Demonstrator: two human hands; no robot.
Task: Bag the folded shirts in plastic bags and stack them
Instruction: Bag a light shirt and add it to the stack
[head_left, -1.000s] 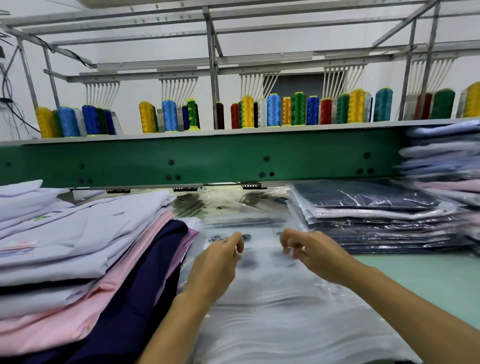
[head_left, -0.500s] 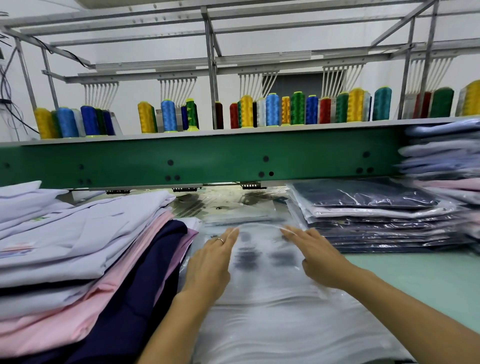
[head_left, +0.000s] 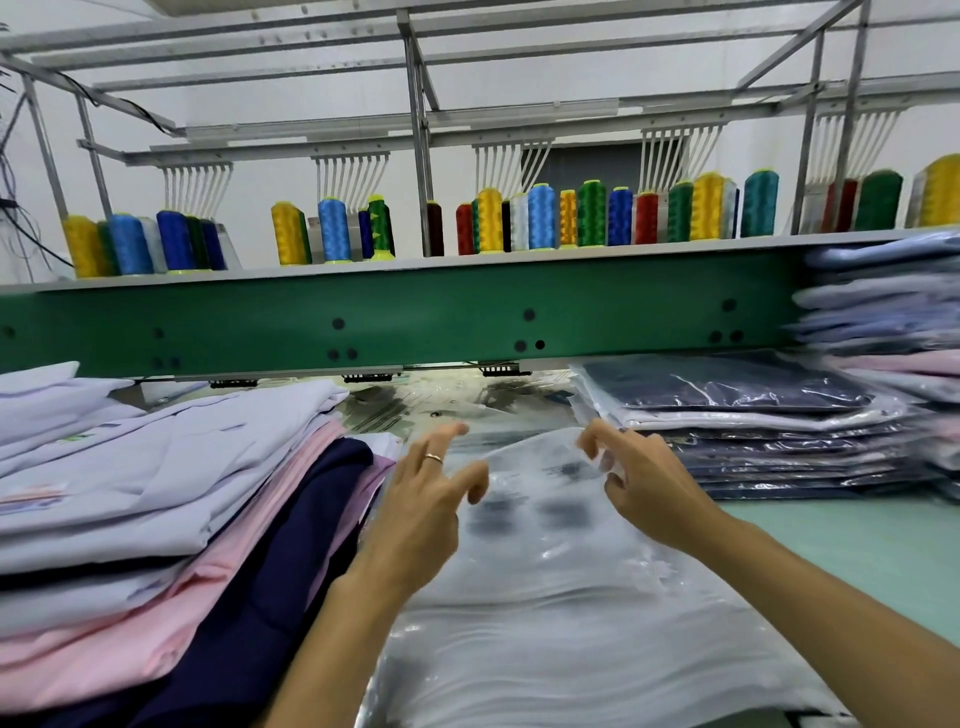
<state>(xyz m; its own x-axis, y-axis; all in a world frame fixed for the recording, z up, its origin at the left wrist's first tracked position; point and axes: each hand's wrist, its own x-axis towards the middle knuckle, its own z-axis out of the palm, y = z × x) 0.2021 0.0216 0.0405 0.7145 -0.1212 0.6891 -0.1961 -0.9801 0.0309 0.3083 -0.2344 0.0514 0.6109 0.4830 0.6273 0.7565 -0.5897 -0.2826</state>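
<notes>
item: top plastic bag (head_left: 540, 467), clear film with blurred dark print, lying at the centre of the table (head_left: 862, 556) on a pile of plastic bags (head_left: 571, 639); its far edge stands raised in a low arch above the pile. right hand (head_left: 649, 483): fingers curled, pinching that raised far edge near its right corner, with film bunched round the fingertips. left hand (head_left: 426, 499): fingers spread and mostly straight, thumb out toward the film, a ring (head_left: 434, 458) on one finger; it sits at the bag's far left corner, gripping nothing, and whether it touches the film cannot be told. folded shirts (head_left: 156, 493): unbagged, heaped just left of the bag pile, with pale lilac on top, pink beneath and navy at the near edge; the left forearm lies against the navy layer. bagged shirts (head_left: 753, 415): a neat stack to the right on the table, dark navy on top, each in glossy plastic, apart from the right hand. further shirt stack (head_left: 883, 312): far right, taller, blurred. green beam (head_left: 415, 317): runs across behind all piles. thread cones (head_left: 540, 218): yellow, blue, green and red, upright in a row on the ledge above the beam.
</notes>
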